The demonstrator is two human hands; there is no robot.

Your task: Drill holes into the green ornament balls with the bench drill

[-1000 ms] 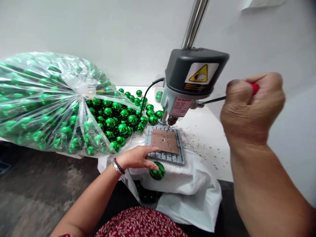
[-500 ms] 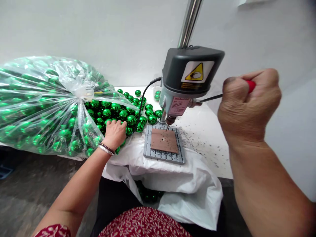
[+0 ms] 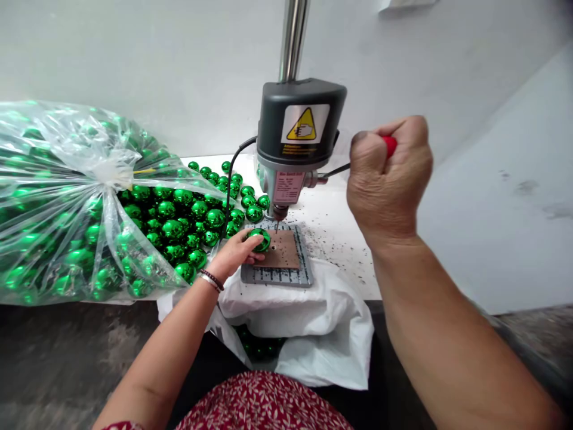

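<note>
My left hand [image 3: 237,251] holds a shiny green ball [image 3: 259,239] between thumb and fingers, over the left part of a brown square plate [image 3: 286,254]. That plate lies on the grey slotted base [image 3: 302,279] of a small bench drill [image 3: 299,122]. The drill bit [image 3: 276,227] points down just right of the ball, apart from it. My right hand [image 3: 389,176] is closed round the red knob [image 3: 390,145] of the drill's lever, right of the drill head.
A clear plastic bag [image 3: 107,170] full of green balls fills the left side, with loose balls [image 3: 172,230] beside it. Dark shavings dot the white table [image 3: 353,245]. A white sack [image 3: 331,352] hangs at the front edge, with green balls inside.
My left hand has left the pile of balls and come right to the drill base, now with a green ball. My right hand stays on the lever knob. The view has shifted right.
</note>
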